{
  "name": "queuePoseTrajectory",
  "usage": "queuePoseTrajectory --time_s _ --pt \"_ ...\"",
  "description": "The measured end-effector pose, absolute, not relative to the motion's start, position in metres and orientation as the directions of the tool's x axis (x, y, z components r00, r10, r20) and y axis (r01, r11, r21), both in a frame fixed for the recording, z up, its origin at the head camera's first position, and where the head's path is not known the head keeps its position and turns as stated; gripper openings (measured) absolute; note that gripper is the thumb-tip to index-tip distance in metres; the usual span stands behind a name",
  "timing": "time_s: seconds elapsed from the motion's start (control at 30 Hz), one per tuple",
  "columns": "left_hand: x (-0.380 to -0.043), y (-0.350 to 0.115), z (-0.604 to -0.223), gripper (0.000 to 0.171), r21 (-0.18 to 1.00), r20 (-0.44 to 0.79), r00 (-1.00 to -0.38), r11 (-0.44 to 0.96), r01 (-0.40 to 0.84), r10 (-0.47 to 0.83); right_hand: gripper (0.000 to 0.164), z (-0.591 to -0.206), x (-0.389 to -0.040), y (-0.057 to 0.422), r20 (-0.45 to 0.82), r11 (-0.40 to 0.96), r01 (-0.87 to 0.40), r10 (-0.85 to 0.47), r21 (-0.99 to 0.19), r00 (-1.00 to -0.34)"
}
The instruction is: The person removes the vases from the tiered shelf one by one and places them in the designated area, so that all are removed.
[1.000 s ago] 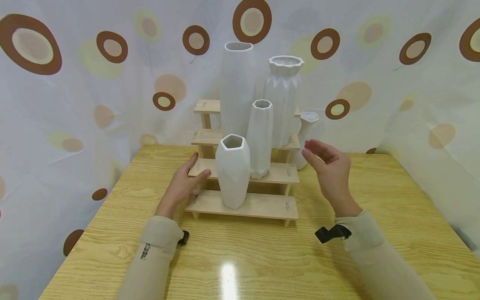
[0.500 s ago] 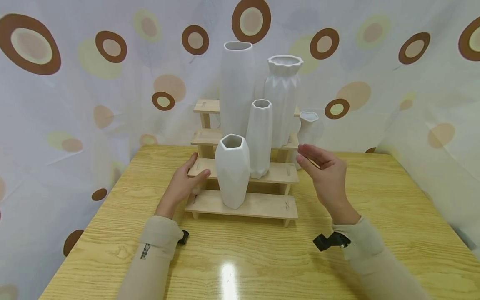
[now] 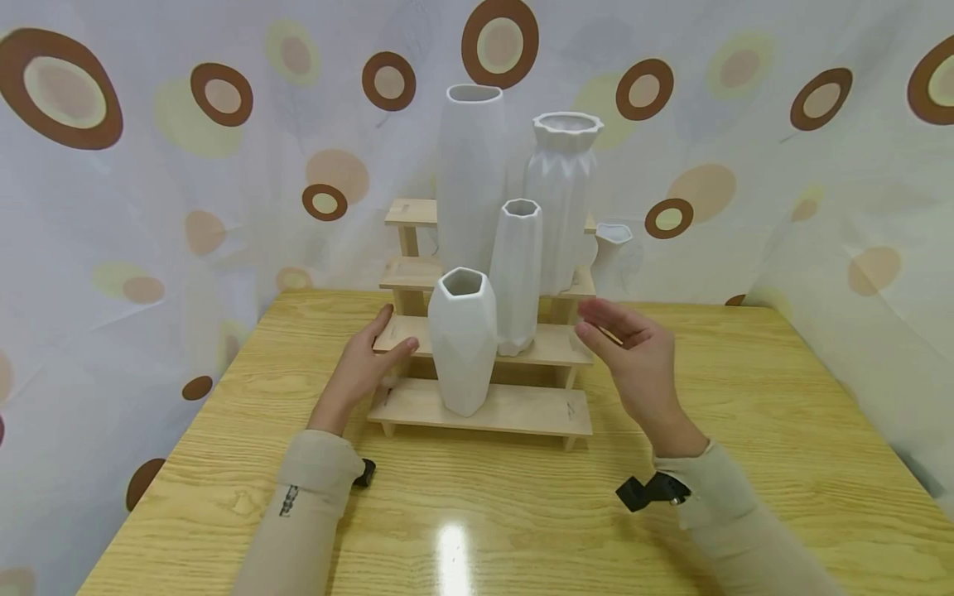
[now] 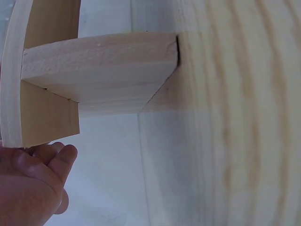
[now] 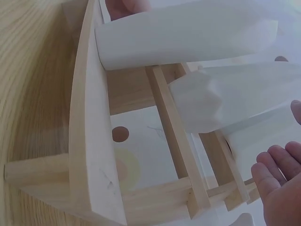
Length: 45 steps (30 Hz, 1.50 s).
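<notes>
A stepped wooden stand (image 3: pixel 537 407) bears several white vases. My left hand (image 3: pixel 359 366) holds the left end of its second step from the bottom, thumb toward the front; in the left wrist view, bent fingers (image 4: pixel 61 162) meet the wood's edge. Near the right end of that step is my right hand (image 3: pixel 639 364), its fingers extended and nothing in them. The right wrist view has this hand (image 5: pixel 284 181) beside the stand. A faceted vase (image 3: pixel 464 348) stands upright on the lowest step, a slim ribbed vase (image 3: pixel 517 277) on the second.
Higher up stand a tall smooth vase (image 3: pixel 471 174) and a pleated vase with a scalloped rim (image 3: pixel 562 186). Behind the right end, a smaller flared vase (image 3: pixel 611 258) is partly hidden. Patterned cloth (image 3: pixel 261 165) hangs around the wooden table (image 3: pixel 537 521).
My right hand has come leftward and a little toward me, from beside the small flared vase to the stand's right end. The left hand, stand and vases have stayed put.
</notes>
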<state>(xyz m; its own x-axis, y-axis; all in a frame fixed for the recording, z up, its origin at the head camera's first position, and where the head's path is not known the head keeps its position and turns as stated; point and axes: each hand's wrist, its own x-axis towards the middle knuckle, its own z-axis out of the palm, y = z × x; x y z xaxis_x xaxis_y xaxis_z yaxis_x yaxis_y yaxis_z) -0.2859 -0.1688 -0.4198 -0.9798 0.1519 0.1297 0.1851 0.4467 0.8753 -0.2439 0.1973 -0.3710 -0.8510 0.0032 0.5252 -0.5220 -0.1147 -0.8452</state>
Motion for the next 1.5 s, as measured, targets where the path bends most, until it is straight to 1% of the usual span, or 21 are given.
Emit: queuePoseTrajectory --time_s 0.17,0.47,0.63,1.03,1.33,1.5 --pt "-0.285 -0.169 -0.420 0.094 0.875 0.127 -0.980 0.448 0.182 0.151 0.036 -0.372 -0.242 0.192 0.524 -0.126 -0.518 -0.014 -0.846 -0.852" --pt "-0.287 -0.169 -0.421 0.094 0.868 0.129 -0.981 0.463 0.182 0.144 0.036 -0.371 -0.237 0.182 0.508 -0.071 -0.504 -0.058 -0.861 -0.859" --pt "-0.287 -0.169 -0.420 0.094 0.861 0.129 -0.981 0.475 0.182 0.143 0.034 -0.369 -0.234 0.175 0.505 -0.072 -0.500 -0.083 -0.863 -0.859" --pt "-0.287 -0.169 -0.420 0.094 0.865 0.132 -0.981 0.466 0.184 0.143 0.038 -0.369 -0.232 0.159 0.484 -0.082 -0.477 -0.127 -0.875 -0.866" --pt "-0.288 -0.168 -0.421 0.095 0.867 0.124 -0.982 0.465 0.176 0.140 0.036 -0.365 -0.226 0.153 0.540 -0.038 -0.539 -0.078 -0.842 -0.838" --pt "-0.288 -0.169 -0.421 0.095 0.870 0.124 -0.983 0.462 0.174 0.138 0.037 -0.361 -0.222 0.150 0.521 -0.060 -0.518 -0.103 -0.853 -0.847"
